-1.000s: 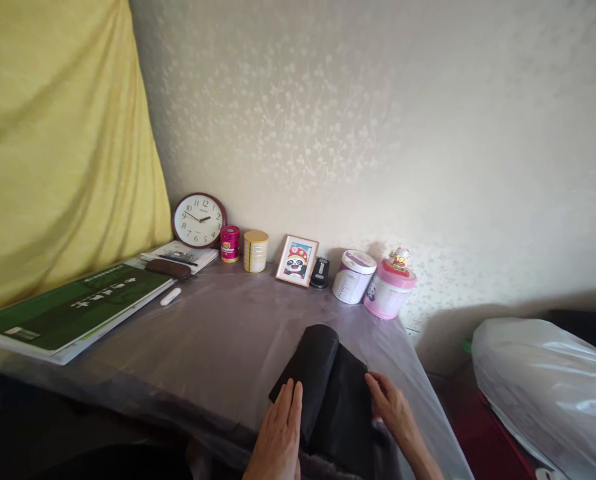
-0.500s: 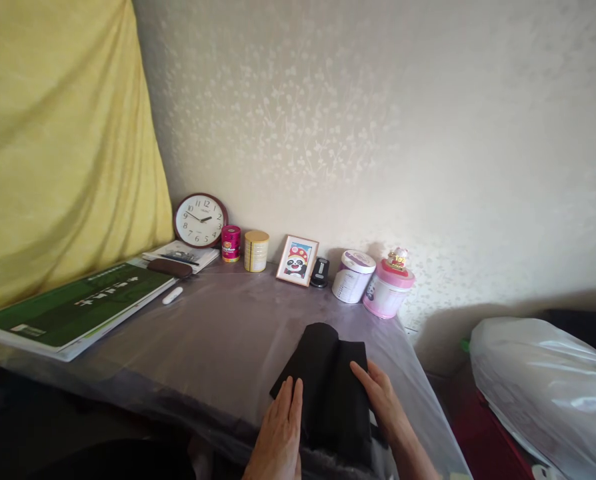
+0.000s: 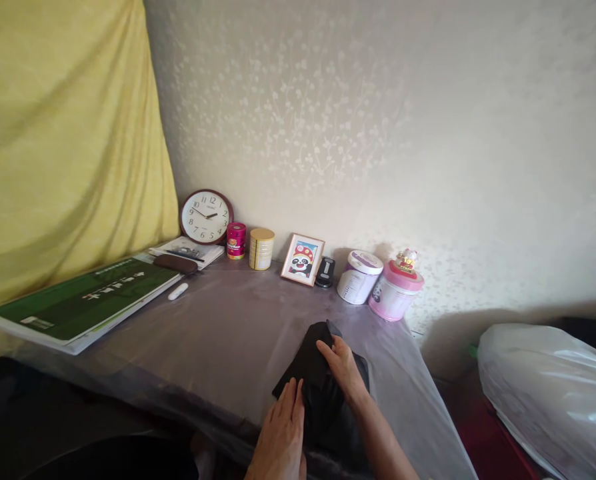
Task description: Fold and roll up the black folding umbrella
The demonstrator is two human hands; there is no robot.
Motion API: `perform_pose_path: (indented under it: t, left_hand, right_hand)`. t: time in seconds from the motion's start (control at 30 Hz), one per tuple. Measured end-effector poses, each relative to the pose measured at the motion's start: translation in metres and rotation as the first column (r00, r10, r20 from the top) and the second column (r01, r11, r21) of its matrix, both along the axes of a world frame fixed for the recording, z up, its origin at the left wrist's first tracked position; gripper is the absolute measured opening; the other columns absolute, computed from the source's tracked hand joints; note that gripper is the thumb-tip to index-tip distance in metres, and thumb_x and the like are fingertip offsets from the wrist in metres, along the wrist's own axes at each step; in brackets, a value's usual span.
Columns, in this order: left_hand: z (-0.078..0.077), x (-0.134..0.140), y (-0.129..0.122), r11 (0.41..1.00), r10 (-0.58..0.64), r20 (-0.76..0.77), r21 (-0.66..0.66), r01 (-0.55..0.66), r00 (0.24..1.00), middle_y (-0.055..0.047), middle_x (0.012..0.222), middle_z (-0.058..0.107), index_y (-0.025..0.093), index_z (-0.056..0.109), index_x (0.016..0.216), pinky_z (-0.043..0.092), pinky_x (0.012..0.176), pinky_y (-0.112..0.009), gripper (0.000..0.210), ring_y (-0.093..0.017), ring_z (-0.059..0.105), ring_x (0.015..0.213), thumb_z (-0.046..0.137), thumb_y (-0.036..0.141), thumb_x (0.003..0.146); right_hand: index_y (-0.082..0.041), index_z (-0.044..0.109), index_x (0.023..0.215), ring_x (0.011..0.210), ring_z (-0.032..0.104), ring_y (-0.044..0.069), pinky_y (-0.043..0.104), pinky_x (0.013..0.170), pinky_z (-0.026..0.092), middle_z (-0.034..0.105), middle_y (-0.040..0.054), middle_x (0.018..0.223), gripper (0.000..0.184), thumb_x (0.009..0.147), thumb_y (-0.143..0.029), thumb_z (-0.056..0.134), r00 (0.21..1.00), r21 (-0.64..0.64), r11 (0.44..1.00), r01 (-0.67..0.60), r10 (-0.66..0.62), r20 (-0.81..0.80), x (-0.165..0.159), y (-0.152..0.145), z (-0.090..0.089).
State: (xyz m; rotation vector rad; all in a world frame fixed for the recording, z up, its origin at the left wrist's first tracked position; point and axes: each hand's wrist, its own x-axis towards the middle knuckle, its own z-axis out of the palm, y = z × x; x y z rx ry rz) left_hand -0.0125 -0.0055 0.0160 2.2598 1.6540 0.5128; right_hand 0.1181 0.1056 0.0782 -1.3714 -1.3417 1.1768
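Observation:
A piece of folded black cloth [image 3: 324, 412] lies near the front edge of the table, its folds uneven on the right side. My left hand [image 3: 280, 427] rests along the cloth's left part with fingers stretched out straight and close together. At the cloth's upper end, my right hand [image 3: 345, 368] grips a raised edge between thumb and fingers. The exact kind of cloth item cannot be made out, and my forearm and hands cover parts of it.
A green book [image 3: 88, 297] and a white thermometer-like stick [image 3: 178, 291] lie at left. Along the wall stand a clock [image 3: 207, 217], a pink tin [image 3: 236, 241], a yellow-lidded can [image 3: 261, 250], a panda picture frame [image 3: 302, 260], a white tub [image 3: 359, 279] and a pink tub [image 3: 395, 293].
My right hand has moved up and left from the cloth's right edge and now grips its upper part, folding it leftward. My left hand has stayed in place. The view has shifted slightly.

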Motion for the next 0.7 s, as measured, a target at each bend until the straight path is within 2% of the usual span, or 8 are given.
perform_pose_path:
  t: [0.13,0.27,0.4,0.47,0.53,0.6,0.7]
  left_hand:
    - [0.001,-0.001,-0.002,1.0,0.024,-0.021,0.013,-0.024,0.999,-0.017,0.146,0.023,0.007,0.02,0.138,0.034,0.104,-0.039,0.082,-0.026,0.026,0.133,0.043,0.011,0.06]
    - [-0.011,-0.003,-0.002,0.999,0.035,-0.039,0.039,-0.033,0.999,-0.017,0.142,0.032,0.007,0.025,0.136,0.037,0.103,-0.038,0.074,-0.025,0.034,0.129,0.042,0.012,0.064]
    - [-0.028,-0.013,-0.007,0.992,0.032,-0.065,0.122,-0.024,0.997,-0.016,0.137,0.041,0.01,0.029,0.135,0.042,0.099,-0.035,0.069,-0.025,0.042,0.124,0.045,0.015,0.068]
    - [-0.028,-0.018,-0.011,0.979,0.035,-0.086,0.205,-0.017,0.996,-0.015,0.134,0.046,0.012,0.029,0.134,0.046,0.094,-0.033,0.067,-0.025,0.049,0.118,0.046,0.017,0.07]
    - [-0.019,-0.02,-0.014,0.951,0.072,-0.11,0.307,-0.035,0.991,-0.014,0.126,0.053,0.013,0.036,0.129,0.05,0.088,-0.033,0.059,-0.024,0.056,0.109,0.047,0.02,0.072]
    - [-0.001,-0.016,-0.015,0.91,0.121,-0.119,0.41,-0.063,0.986,-0.014,0.116,0.06,0.015,0.046,0.118,0.052,0.083,-0.033,0.045,-0.024,0.06,0.103,0.047,0.021,0.073]
    - [0.026,-0.005,-0.01,0.867,0.077,-0.101,0.498,-0.016,0.992,-0.012,0.111,0.061,0.017,0.052,0.103,0.054,0.08,-0.035,0.033,-0.024,0.062,0.098,0.048,0.02,0.071]
  right_hand:
    - [-0.017,0.052,0.103,0.061,0.063,0.016,0.024,0.047,0.05,0.061,-0.0024,0.064,0.042,0.069,-0.04,0.062,0.998,-0.066,0.998,0.022,-0.019,0.056,-0.004,0.005,-0.005]
    - [-0.017,0.049,0.106,0.061,0.065,0.014,0.024,0.052,0.049,0.066,0.0,0.069,0.042,0.075,-0.044,0.056,0.994,-0.092,0.992,-0.081,0.087,0.068,-0.005,0.001,0.0]
    - [-0.017,0.054,0.097,0.069,0.065,0.014,0.024,0.057,0.048,0.071,0.0049,0.079,0.034,0.08,-0.046,0.048,0.965,-0.021,0.977,-0.211,0.212,0.158,-0.005,-0.005,0.003]
    - [-0.018,0.057,0.094,0.068,0.064,0.014,0.026,0.061,0.048,0.071,0.0042,0.081,0.027,0.082,-0.039,0.046,0.939,0.039,0.966,-0.255,0.238,0.249,-0.005,-0.007,0.002]
    - [-0.02,0.059,0.094,0.069,0.063,0.014,0.028,0.067,0.048,0.072,0.0022,0.081,0.022,0.082,-0.032,0.045,0.903,0.115,0.948,-0.298,0.241,0.356,-0.006,-0.011,0.001]
    - [-0.022,0.06,0.094,0.076,0.064,0.016,0.029,0.074,0.047,0.072,0.0006,0.083,0.02,0.084,-0.028,0.044,0.86,0.192,0.919,-0.345,0.228,0.457,-0.006,-0.015,0.001]
    - [-0.025,0.062,0.095,0.085,0.063,0.018,0.03,0.079,0.045,0.072,-0.0008,0.083,0.021,0.086,-0.027,0.043,0.802,0.258,0.88,-0.398,0.198,0.563,-0.008,-0.022,0.003]
